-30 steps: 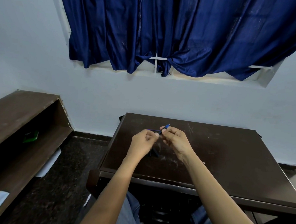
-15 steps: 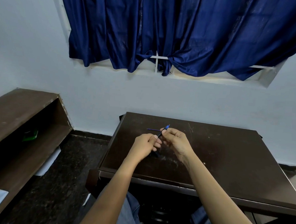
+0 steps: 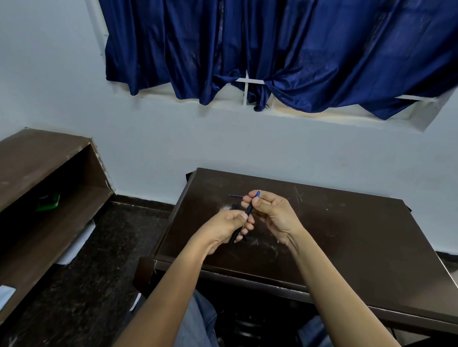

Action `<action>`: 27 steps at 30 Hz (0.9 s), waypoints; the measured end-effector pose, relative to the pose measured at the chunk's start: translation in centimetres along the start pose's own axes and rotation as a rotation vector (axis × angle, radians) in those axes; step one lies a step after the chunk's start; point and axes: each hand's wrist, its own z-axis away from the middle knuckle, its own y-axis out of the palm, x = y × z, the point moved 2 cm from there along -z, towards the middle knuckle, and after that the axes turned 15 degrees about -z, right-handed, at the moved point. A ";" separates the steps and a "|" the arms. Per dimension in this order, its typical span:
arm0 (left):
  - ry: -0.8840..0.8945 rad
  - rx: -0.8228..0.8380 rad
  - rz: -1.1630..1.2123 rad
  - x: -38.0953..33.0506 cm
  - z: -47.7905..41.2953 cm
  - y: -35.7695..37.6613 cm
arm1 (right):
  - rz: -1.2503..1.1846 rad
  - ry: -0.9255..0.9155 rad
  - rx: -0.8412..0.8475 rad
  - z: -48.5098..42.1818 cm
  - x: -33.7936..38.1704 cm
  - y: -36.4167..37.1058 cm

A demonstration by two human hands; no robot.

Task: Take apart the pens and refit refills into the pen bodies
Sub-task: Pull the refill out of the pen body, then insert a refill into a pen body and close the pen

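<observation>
Both hands meet above the dark brown table, each grasping the same pen. The left hand curls round the pen's dark lower barrel, thumb pressed near its middle. The right hand pinches the upper part, just under the blue end that pokes out past the fingertips. The pen stands steeply tilted, blue end far, dark end near. A thin blue refill lies flat on the table just beyond the hands, to the left. Small dark pieces sit by it, too small to identify.
</observation>
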 end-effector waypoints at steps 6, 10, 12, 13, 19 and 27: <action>0.077 -0.330 -0.351 2.0 -1.7 -0.2 | 0.008 -0.081 -0.194 -1.0 -2.3 -0.2; 0.063 -0.473 -0.546 3.1 -3.4 0.0 | -0.026 -0.095 -0.376 -2.3 -4.4 -0.7; 0.023 -0.496 -0.566 4.0 -4.2 0.3 | -0.056 -0.069 -0.427 -3.2 -5.3 -1.0; -0.004 -0.497 -0.553 4.5 -4.7 0.4 | -0.066 -0.033 -0.433 -3.8 -5.7 -1.3; -0.115 -0.478 -0.373 7.0 -6.9 -0.6 | 0.250 0.195 -0.418 -7.1 -7.3 -5.8; -0.205 -0.417 -0.328 10.0 -7.9 -1.6 | 1.120 0.185 -0.377 -9.7 -11.3 -10.0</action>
